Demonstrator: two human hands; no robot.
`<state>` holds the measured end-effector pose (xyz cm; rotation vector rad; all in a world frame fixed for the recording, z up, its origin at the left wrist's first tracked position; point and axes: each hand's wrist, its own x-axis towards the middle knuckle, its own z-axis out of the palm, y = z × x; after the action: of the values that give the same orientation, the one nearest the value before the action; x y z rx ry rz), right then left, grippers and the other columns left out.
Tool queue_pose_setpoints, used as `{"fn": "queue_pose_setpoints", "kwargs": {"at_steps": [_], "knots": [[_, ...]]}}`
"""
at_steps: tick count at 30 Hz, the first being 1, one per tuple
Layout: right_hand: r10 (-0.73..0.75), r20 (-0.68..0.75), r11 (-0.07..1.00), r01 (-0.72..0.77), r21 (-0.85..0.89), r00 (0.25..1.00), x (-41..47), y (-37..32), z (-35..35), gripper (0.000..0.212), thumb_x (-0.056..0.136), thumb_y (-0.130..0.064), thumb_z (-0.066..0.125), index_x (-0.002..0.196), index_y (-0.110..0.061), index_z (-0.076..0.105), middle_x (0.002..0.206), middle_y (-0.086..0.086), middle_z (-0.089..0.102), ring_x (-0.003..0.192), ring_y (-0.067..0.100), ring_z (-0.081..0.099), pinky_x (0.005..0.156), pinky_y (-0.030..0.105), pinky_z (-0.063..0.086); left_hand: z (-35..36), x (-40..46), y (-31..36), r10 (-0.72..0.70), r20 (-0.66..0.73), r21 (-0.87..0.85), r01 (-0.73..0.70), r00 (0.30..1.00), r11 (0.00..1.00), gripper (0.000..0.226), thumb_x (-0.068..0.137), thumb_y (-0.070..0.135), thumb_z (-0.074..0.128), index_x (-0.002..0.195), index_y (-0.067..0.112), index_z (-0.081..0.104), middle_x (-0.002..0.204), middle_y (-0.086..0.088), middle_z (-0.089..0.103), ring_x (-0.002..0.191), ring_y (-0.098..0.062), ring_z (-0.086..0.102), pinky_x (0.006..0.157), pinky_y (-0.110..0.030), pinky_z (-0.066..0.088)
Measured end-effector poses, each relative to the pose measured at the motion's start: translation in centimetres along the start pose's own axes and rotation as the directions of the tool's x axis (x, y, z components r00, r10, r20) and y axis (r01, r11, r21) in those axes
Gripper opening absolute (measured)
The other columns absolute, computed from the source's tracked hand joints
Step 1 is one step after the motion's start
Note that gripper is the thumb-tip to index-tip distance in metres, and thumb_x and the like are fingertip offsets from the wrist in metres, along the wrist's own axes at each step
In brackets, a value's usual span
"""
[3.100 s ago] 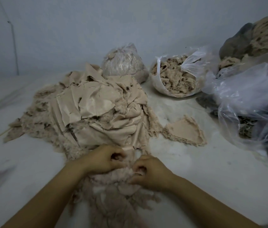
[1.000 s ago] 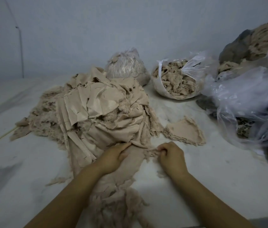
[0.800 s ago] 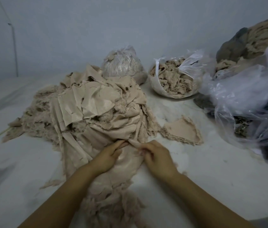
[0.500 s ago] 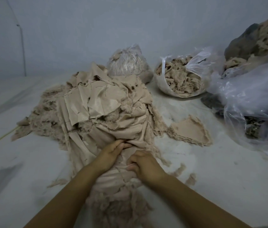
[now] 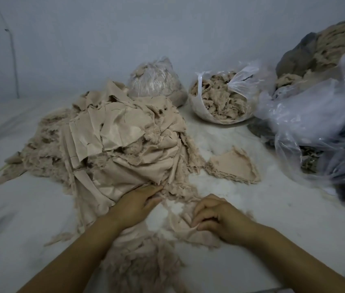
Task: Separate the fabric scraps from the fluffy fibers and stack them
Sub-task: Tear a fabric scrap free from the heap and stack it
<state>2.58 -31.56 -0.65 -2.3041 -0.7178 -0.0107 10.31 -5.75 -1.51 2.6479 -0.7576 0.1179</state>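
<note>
A big heap of beige fabric scraps (image 5: 123, 144) mixed with fluffy fibers lies on the white floor in front of me. My left hand (image 5: 134, 205) rests flat, fingers together, against the heap's near edge. My right hand (image 5: 216, 217) pinches a loose beige scrap (image 5: 185, 228) pulled a little away from the heap. A clump of fluffy fibers (image 5: 144, 261) lies close to me between my forearms. A small flat stack of scraps (image 5: 234, 166) sits to the right of the heap.
An open white bag of fluff (image 5: 220, 100) and a tied clear bag (image 5: 154, 81) stand behind the heap by the wall. Crumpled clear plastic bags (image 5: 319, 127) with dark contents crowd the right side. Bare white floor (image 5: 23, 208) lies to the left.
My right hand has drawn a scrap out of the heap toward me and to the right. My left hand has stayed pressed on the heap's edge.
</note>
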Motion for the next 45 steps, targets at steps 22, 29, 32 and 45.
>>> {"fn": "queue_pose_setpoints", "kwargs": {"at_steps": [22, 29, 32, 45], "knots": [[0.386, -0.161, 0.883, -0.314, 0.348, 0.908, 1.7, 1.5, -3.2, 0.016, 0.085, -0.013, 0.070, 0.084, -0.025, 0.059, 0.084, -0.005, 0.057, 0.074, 0.007, 0.051, 0.067, 0.015, 0.039, 0.8, 2.1, 5.9, 0.208, -0.085, -0.012, -0.210, 0.974, 0.978, 0.027, 0.087, 0.032, 0.058, 0.083, 0.011, 0.074, 0.090, 0.002, 0.067, 0.087, -0.014, 0.058, 0.081, -0.031, 0.046], [0.480, -0.322, 0.775, -0.222, 0.592, 0.816, -2.7, 1.0, -0.7, 0.026, 0.085, -0.019, 0.071, 0.098, -0.040, 0.062, 0.089, 0.022, 0.060, 0.080, 0.037, 0.058, 0.070, 0.035, 0.045, -1.6, 1.2, 4.8, -0.030, 0.293, -0.397, 0.150, 0.956, 0.905, 0.042, 0.095, 0.040, 0.050, 0.065, 0.014, 0.061, 0.065, 0.003, 0.060, 0.061, -0.004, 0.052, 0.065, -0.027, 0.044], [0.485, -0.316, 0.690, -0.134, 0.711, 0.816, -1.5, 0.3, -1.1, 0.033, 0.087, -0.004, 0.065, 0.098, -0.034, 0.069, 0.099, -0.003, 0.070, 0.090, 0.019, 0.067, 0.077, 0.028, 0.053, -2.0, 1.8, 6.9, -0.030, 0.302, -0.645, 0.227, 0.953, 0.730, 0.040, 0.088, 0.052, 0.052, 0.091, 0.016, 0.069, 0.089, 0.006, 0.071, 0.081, -0.005, 0.065, 0.077, -0.025, 0.052], [0.628, -0.471, 0.628, -0.046, 0.777, 0.620, 0.9, 0.6, -2.5, 0.032, 0.090, 0.001, 0.058, 0.088, -0.027, 0.075, 0.086, -0.024, 0.072, 0.090, -0.010, 0.064, 0.081, 0.011, 0.050, 0.9, 2.6, 8.4, -0.499, 0.101, -0.853, 0.332, 0.861, 0.402, 0.035, 0.097, 0.023, 0.050, 0.063, 0.016, 0.049, 0.041, 0.012, 0.046, 0.034, 0.000, 0.037, 0.037, -0.013, 0.030]]}}
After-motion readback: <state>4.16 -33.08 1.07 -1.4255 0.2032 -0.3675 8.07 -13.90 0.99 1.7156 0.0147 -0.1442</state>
